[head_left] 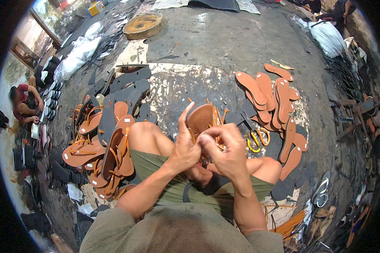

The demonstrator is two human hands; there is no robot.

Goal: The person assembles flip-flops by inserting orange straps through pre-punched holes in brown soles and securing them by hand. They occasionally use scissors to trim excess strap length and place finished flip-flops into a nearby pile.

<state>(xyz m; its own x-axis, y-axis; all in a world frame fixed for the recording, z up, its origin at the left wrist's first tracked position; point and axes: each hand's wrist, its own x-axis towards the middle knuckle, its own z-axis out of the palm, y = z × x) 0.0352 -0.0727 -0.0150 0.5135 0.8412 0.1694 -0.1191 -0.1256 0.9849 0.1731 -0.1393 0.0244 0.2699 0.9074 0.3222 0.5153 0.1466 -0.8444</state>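
Between my bent knees, a brown-topped sandal [199, 118] stands up with its toe pointing away from me. My left hand [185, 148] grips its left side, the index finger stretched up along the edge. Close against it, my right hand [226, 145] is closed, thumb and fingers pinched together over the sandal; what lies in the pinch is hidden. Orange straps [216, 116] stick up beside the sandal, just beyond my right hand. To the right lie scissors [254, 141] with yellow handles, blades pointing away.
Brown soles [278, 101] lie piled at the right. Strapped sandals [86, 154] and dark soles [131, 80] are heaped at the left. Orange strips [291, 225] lie at lower right. A round wooden block [144, 26] sits far ahead. Another person [27, 101] sits at far left.
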